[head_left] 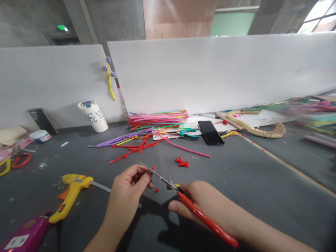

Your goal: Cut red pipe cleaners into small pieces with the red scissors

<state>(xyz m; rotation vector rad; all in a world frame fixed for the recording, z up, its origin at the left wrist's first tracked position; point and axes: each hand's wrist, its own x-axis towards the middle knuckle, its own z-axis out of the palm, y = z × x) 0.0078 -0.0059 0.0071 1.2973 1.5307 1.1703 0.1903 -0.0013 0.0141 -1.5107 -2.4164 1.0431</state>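
Note:
My right hand grips a pair of scissors with red handles, its blades pointing up and left toward my other hand. In my left hand the thumb and fingers are pinched on a red pipe cleaner, of which only a short end shows beside the blades. Most of that piece is hidden by the fingers. A small cut red bit lies or hangs just below the blades; I cannot tell which. Farther back on the table rests a little pile of red snippets.
A bundle of coloured pipe cleaners lies at the back, near a black phone and green-handled pliers. At left are a yellow glue gun, a purple device and a white paper cup. White panels stand behind.

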